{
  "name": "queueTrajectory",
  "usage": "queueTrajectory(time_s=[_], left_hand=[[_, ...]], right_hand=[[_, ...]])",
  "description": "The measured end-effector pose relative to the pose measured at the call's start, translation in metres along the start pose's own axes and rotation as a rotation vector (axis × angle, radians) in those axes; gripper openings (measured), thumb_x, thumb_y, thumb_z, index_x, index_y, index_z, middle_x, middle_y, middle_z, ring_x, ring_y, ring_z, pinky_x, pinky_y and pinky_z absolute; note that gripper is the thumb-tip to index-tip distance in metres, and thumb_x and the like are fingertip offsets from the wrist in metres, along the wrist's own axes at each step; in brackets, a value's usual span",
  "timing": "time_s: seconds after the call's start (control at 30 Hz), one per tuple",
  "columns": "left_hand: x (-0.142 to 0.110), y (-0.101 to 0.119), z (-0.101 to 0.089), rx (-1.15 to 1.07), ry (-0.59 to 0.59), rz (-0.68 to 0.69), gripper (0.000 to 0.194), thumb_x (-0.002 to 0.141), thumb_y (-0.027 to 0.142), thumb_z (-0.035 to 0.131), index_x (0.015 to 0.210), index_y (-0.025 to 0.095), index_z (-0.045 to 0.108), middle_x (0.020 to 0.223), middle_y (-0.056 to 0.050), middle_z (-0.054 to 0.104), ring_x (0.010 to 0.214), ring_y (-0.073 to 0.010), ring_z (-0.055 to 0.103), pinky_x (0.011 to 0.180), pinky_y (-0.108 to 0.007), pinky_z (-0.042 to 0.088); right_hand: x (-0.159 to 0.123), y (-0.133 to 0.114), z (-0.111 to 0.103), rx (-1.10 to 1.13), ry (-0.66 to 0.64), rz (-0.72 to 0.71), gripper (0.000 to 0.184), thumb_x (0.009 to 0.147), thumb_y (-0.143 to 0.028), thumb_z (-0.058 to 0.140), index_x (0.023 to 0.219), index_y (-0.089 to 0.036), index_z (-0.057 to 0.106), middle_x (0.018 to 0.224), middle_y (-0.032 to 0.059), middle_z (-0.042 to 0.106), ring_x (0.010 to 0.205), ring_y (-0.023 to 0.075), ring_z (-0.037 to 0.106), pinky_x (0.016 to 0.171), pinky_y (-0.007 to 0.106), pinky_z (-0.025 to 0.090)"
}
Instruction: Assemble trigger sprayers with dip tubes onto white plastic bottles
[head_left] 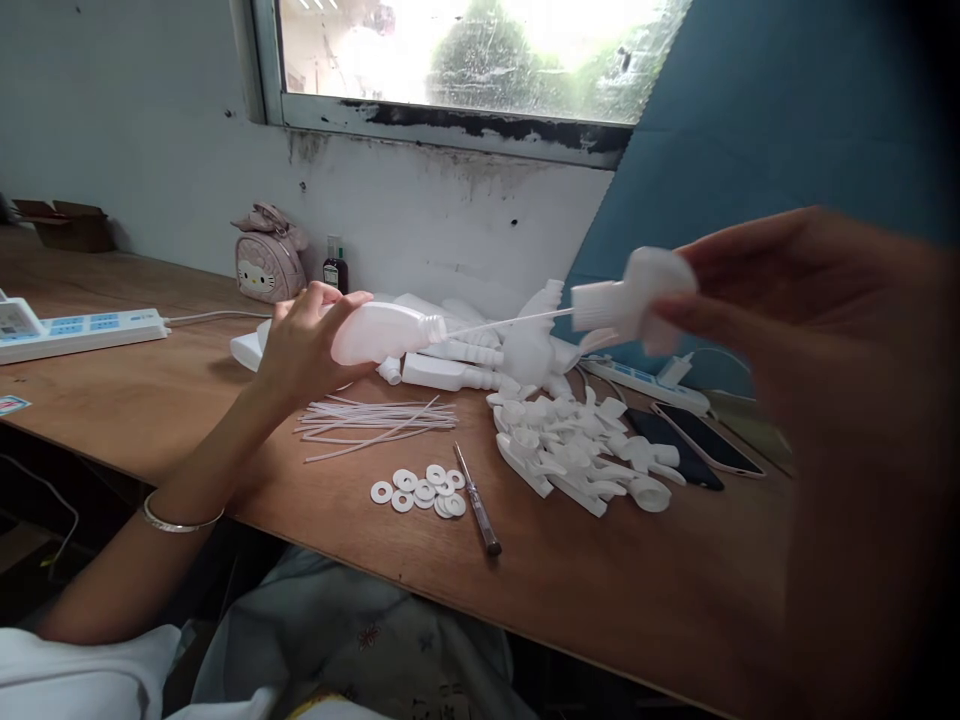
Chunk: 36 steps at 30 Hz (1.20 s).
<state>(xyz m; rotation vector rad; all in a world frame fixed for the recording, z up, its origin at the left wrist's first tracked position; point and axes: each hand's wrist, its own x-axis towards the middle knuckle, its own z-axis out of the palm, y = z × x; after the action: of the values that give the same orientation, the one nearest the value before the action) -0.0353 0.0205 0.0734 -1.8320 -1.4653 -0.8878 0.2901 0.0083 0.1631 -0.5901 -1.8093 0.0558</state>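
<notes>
Holding 1 bottle (384, 333) left, 1 spray head (637, 295) right, tube (517, 321) between.

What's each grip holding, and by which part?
Left grip: the bottle, by its body, away from the neck. Right grip: the spray head, by the end opposite its tube.

I'm seeing window (487, 55) glare blown out, room dim, deep shadow under the table (637, 580). Right hand (780, 290) soft, forearm smeared, right edge dark, wide-angle stretch.

The bottle (379, 333) looks matt plastic — the tabletop (637, 580), smooth wood.
</notes>
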Motion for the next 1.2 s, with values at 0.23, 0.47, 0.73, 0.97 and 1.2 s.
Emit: queueTrajectory(time_s=[0.23,0.47,0.73,0.97,1.2], left_hand=[[-0.003,0.01,0.005,-0.091,-0.065,0.099,0.063,0.063,0.048,0.063,0.12,0.028,0.042,0.108,-0.009,0.049,0.098,-0.0284,0.05,0.082,-0.044,0.039],[-0.002,0.02,-0.001,-0.167,-0.094,0.158,0.059,0.064,0.048,0.062,0.116,0.024,0.046,0.105,-0.008,0.051,0.095,-0.0249,0.052,0.079,-0.038,0.042],[-0.003,0.018,-0.004,-0.137,-0.097,0.165,0.057,0.066,0.047,0.06,0.115,0.023,0.047,0.104,-0.007,0.052,0.092,-0.0238,0.054,0.075,-0.036,0.043],[-0.002,0.018,-0.004,-0.178,-0.105,0.157,0.058,0.064,0.047,0.062,0.115,0.022,0.049,0.103,-0.007,0.053,0.091,-0.0228,0.054,0.073,-0.034,0.044],[-0.002,0.02,-0.006,-0.195,-0.122,0.152,0.056,0.065,0.045,0.063,0.114,0.021,0.049,0.102,-0.007,0.053,0.091,-0.0226,0.054,0.073,-0.035,0.044]], right_hand=[[-0.011,-0.004,0.032,-0.036,-0.202,-0.043,0.021,0.064,-0.023,0.074,0.082,-0.022,0.062,0.077,-0.0038,0.064,0.072,0.0112,0.062,0.073,0.03,0.058],[-0.015,0.002,0.039,-0.192,-0.309,-0.173,0.02,0.072,-0.033,0.067,0.085,-0.022,0.059,0.079,-0.0014,0.066,0.075,0.0147,0.064,0.068,0.03,0.056],[-0.014,0.0,0.039,-0.364,-0.355,-0.481,0.012,0.08,-0.021,0.058,0.091,-0.025,0.06,0.083,0.0002,0.07,0.073,0.0155,0.065,0.058,0.026,0.053],[-0.013,0.0,0.038,-0.379,-0.365,-0.503,0.01,0.082,-0.024,0.056,0.09,-0.026,0.063,0.078,0.001,0.069,0.068,0.0148,0.065,0.054,0.025,0.051],[-0.013,-0.002,0.038,-0.346,-0.404,-0.51,0.01,0.082,-0.02,0.055,0.089,-0.024,0.062,0.082,0.0024,0.069,0.074,0.0162,0.066,0.058,0.026,0.052]])
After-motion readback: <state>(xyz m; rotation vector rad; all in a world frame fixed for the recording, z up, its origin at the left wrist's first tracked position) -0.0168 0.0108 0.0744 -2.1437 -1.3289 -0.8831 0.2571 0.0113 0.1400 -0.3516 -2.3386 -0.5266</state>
